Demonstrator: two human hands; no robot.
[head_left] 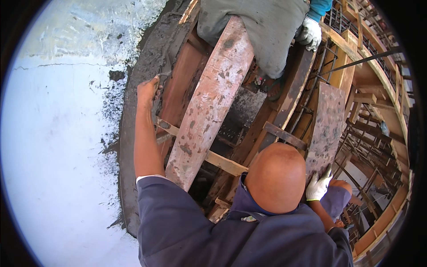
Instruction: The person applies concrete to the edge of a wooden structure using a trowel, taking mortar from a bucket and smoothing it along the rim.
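Neither of my own hands comes into the view. Close in front of me, seen from behind, is a person in a dark shirt (187,227). This person's bare left hand (147,91) is closed around a thin-handled tool, perhaps a trowel, at the wet grey mortar band (133,133). Their white-gloved right hand (318,186) rests on the lower end of a stained board (326,124). A second person in grey trousers (253,26) is at the top, a white-gloved hand (310,34) on dark timber. A long mortar-spotted plank (213,93) slants between the two people.
On the left lies a pale, mortar-splashed surface (62,133). Wooden crosspieces (227,163) span a dark gap under the plank. Reinforcing bars (307,109) run along timber formwork (349,66) at right, with more timber framing (373,133) lower down beyond.
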